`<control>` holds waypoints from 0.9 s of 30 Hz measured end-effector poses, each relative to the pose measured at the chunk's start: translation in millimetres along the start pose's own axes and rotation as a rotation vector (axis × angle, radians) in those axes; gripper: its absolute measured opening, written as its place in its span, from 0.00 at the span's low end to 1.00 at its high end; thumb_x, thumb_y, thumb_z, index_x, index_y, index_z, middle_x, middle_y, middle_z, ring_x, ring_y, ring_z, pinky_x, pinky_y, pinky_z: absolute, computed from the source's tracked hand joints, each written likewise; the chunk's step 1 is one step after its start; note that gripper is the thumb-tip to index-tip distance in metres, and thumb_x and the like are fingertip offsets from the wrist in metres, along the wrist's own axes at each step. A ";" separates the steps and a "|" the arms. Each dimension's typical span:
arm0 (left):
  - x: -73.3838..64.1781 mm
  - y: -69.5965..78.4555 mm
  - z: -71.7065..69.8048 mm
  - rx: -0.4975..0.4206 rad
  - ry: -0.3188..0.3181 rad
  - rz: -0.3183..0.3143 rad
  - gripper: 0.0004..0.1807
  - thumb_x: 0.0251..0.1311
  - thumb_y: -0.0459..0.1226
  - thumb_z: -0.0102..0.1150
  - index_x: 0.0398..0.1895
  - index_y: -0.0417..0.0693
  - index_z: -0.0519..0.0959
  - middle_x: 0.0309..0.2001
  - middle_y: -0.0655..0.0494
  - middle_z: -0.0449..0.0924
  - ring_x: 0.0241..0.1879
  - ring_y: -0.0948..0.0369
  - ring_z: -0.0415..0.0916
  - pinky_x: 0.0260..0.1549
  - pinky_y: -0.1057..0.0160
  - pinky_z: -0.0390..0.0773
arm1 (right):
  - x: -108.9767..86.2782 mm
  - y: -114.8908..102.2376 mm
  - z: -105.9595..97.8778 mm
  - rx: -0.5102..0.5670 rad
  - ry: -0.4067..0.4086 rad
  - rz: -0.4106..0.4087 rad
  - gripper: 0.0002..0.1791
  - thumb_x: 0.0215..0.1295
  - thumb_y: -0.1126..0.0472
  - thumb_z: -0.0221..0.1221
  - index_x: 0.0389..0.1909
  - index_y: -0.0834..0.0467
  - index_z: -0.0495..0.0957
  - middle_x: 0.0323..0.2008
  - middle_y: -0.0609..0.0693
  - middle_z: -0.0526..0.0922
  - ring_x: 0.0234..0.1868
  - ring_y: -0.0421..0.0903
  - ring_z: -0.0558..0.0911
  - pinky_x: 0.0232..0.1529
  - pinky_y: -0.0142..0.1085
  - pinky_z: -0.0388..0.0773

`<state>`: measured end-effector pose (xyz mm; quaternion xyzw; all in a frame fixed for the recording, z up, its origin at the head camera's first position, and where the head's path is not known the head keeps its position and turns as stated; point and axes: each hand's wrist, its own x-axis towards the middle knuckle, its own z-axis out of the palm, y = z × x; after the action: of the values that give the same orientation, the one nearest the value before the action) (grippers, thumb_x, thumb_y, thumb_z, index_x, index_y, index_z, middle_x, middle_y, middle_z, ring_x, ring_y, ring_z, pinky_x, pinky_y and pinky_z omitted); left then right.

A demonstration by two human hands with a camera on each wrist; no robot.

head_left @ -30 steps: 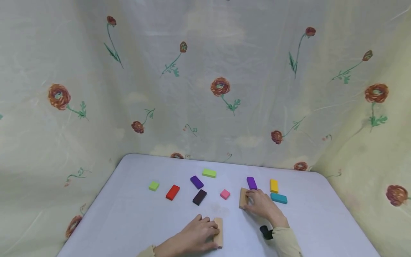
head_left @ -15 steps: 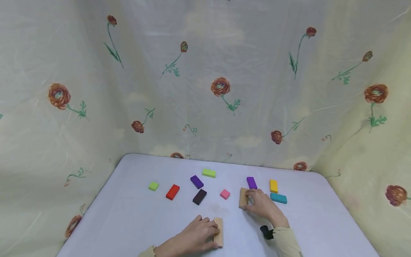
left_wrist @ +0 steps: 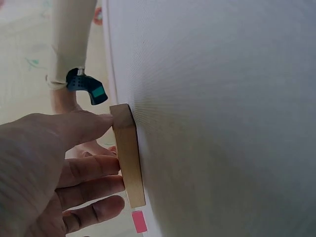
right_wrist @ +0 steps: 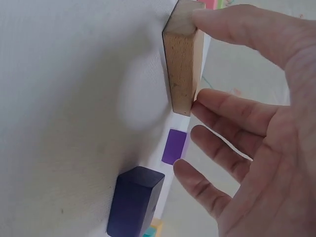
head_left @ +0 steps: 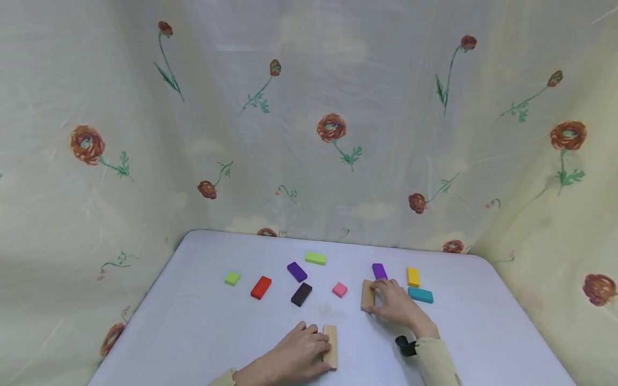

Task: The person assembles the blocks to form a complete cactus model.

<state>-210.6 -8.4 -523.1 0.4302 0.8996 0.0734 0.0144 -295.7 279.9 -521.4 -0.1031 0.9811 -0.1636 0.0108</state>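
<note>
My left hand [head_left: 303, 354] lies over a plain wooden block [head_left: 330, 348] at the front of the white table. In the left wrist view its thumb presses one end of that block [left_wrist: 129, 158], with fingertips along the upper side. Farther forward and to the right, my right hand [head_left: 397, 304] pinches a second wooden block [head_left: 367, 296]. The right wrist view shows the thumb at one end of this block [right_wrist: 182, 69] and the forefinger at the other. A dark blue block [right_wrist: 136, 202], hidden from the head view by the right hand, stands beneath its fingers.
Beyond my hands lie red [head_left: 261, 288], black [head_left: 301, 295], pink [head_left: 340, 290] and dark purple [head_left: 297, 272] blocks, plus two lime ones [head_left: 316, 258]. Around the right hand are violet [head_left: 379, 271], yellow [head_left: 412, 277] and teal [head_left: 420, 295] blocks. A flowered curtain [head_left: 289, 161] borders the table.
</note>
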 end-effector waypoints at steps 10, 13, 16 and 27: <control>-0.7 -3.4 4.2 0.041 0.008 0.045 0.22 0.61 0.58 0.56 0.53 0.61 0.81 0.51 0.70 0.80 0.44 0.69 0.70 0.40 0.68 0.69 | 2.8 10.5 -0.7 0.021 -0.009 0.042 0.53 0.46 0.35 0.69 0.68 0.61 0.63 0.66 0.63 0.67 0.66 0.63 0.64 0.64 0.68 0.53; -1.6 -4.6 6.0 0.066 0.038 0.068 0.21 0.62 0.59 0.56 0.53 0.62 0.81 0.50 0.70 0.80 0.43 0.69 0.70 0.39 0.68 0.68 | 4.9 11.8 -1.8 0.012 -0.016 0.045 0.54 0.45 0.34 0.69 0.68 0.61 0.63 0.66 0.63 0.67 0.66 0.63 0.63 0.65 0.68 0.52; -1.7 -4.8 6.8 0.086 0.056 0.071 0.22 0.62 0.59 0.55 0.52 0.63 0.81 0.50 0.70 0.80 0.44 0.69 0.70 0.38 0.68 0.67 | 7.4 11.1 -2.9 0.008 -0.020 0.038 0.53 0.45 0.33 0.68 0.67 0.60 0.65 0.65 0.62 0.69 0.65 0.62 0.65 0.65 0.66 0.55; 0.2 -2.3 0.1 -0.004 -0.036 0.014 0.21 0.63 0.58 0.55 0.53 0.61 0.81 0.53 0.68 0.79 0.49 0.66 0.74 0.46 0.63 0.75 | 10.4 7.9 0.7 0.066 -0.052 0.051 0.48 0.44 0.39 0.71 0.65 0.59 0.67 0.63 0.57 0.72 0.63 0.57 0.68 0.65 0.63 0.58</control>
<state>-212.6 -9.7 -523.5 0.4378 0.8960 0.0675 0.0309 -307.4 284.9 -524.5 -0.0821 0.9768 -0.1928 0.0437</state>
